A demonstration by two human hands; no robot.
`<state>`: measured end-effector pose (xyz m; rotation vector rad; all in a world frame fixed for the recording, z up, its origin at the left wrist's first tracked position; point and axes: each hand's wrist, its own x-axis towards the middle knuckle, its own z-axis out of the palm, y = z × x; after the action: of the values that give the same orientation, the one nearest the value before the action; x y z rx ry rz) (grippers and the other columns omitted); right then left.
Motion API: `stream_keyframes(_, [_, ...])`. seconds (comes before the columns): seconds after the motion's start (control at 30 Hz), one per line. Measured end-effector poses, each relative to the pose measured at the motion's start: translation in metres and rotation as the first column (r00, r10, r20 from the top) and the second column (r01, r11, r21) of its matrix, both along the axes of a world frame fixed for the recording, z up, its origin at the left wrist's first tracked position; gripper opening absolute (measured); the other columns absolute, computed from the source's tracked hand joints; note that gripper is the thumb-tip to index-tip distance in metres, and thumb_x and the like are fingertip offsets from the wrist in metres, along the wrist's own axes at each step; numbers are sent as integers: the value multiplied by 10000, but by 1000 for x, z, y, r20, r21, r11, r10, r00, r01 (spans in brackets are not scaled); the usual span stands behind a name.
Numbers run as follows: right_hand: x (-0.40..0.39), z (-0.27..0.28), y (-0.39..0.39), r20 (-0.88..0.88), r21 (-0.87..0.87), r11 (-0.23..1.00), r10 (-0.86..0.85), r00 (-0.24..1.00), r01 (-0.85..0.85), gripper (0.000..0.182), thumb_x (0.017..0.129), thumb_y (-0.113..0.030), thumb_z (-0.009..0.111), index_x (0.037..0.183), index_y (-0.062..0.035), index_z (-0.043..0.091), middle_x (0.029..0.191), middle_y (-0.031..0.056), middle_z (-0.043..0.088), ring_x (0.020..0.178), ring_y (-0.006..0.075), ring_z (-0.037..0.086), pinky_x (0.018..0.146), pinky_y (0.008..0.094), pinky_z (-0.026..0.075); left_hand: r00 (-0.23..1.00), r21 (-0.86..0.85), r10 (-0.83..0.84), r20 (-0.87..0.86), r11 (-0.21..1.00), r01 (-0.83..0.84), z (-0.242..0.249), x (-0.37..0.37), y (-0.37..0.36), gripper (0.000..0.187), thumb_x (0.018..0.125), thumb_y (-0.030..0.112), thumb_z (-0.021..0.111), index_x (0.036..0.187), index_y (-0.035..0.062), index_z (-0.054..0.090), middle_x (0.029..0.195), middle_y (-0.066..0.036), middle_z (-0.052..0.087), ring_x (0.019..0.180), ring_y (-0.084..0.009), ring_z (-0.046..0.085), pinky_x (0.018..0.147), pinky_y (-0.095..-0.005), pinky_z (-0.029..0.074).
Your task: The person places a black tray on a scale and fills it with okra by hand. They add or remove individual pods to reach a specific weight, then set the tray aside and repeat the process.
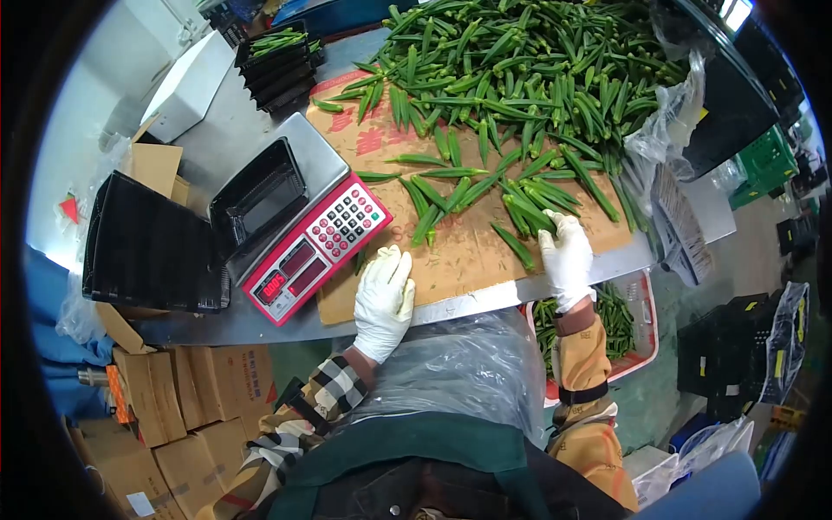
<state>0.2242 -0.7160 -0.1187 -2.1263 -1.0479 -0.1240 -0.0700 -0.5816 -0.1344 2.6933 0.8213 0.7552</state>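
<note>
I'm resting my left hand open while my right hand, its grip unclear, is touching okra, best handled lightly against bruising.

A produce packing room: red-and-silver digital scale, heaped green okra pods, stacked brown cardboard boxes.

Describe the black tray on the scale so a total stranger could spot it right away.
On the metal table, left of the okra pile, sits a scale with a red keypad panel. The black tray rests on its silver plate. It lies by itself and holds no okra, unlike the okra-topped black stack beyond and the bulkier stack to its left.
</note>
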Motion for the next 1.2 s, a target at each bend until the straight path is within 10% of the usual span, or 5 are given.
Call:
stream_keyframes(0.2, [-9, -19, 47, 291, -252, 965, 2, 957, 75, 435, 849, -303, 784, 1187, -62, 652, 1044, 129, 632, 1017, 339, 610, 869, 455, 496, 1000, -13, 8, 24, 1000, -8, 5, 3, -1, 441, 916, 93, 662, 1344, -5, 623, 1367, -252, 604, 1319, -433, 543, 1145, -490, 412])
stream_keyframes(0.4, [-1, -8, 66, 40, -499, 865, 78, 996, -48, 421, 788, -348, 832, 1026, -59, 639, 1003, 160, 684, 951, 366, 681, 823, 471, 555, 1000, -8, 3, 26, 1000, -2, 6, 2, -3, 451, 905, 78, 664, 1346, -2, 622, 1369, -255, 603, 1319, -438, 544, 1139, -495, 418])
stream_keyframes(0.53, [31, 17, 47, 165, -213, 976, -6, 986, 42, 401, 798, -244, 775, 1121, -51, 636, 1035, 164, 671, 972, 376, 662, 843, 476, 548, 1000, -8, 7, 16, 1000, -7, 6, 2, -2, 460, 905, 84, 665, 1353, -4, 609, 1378, -252, 593, 1321, -434, 540, 1144, -500, 409])
stream_keyframes(0.87, [86, 0, 55, 104, -633, 774, 110, 988, -20, 616, 724, -269, 866, 1257, -58, 641, 1188, 189, 681, 1118, 368, 667, 935, 447, 566, 1000, 6, 1, 10, 1000, -1, 1, -3, -2, 472, 925, 128, 663, 1373, -3, 588, 1391, -242, 583, 1339, -421, 524, 1152, -503, 394])
stream_keyframes(1.2, [41, 12, 65, 10, -436, 896, 100, 995, -86, 476, 727, -234, 832, 1122, -43, 647, 1058, 203, 718, 998, 387, 706, 886, 467, 570, 1000, -5, 7, 4, 1000, -7, 8, 2, -3, 467, 892, 68, 686, 1346, -7, 611, 1368, -240, 596, 1317, -421, 544, 1141, -493, 414])
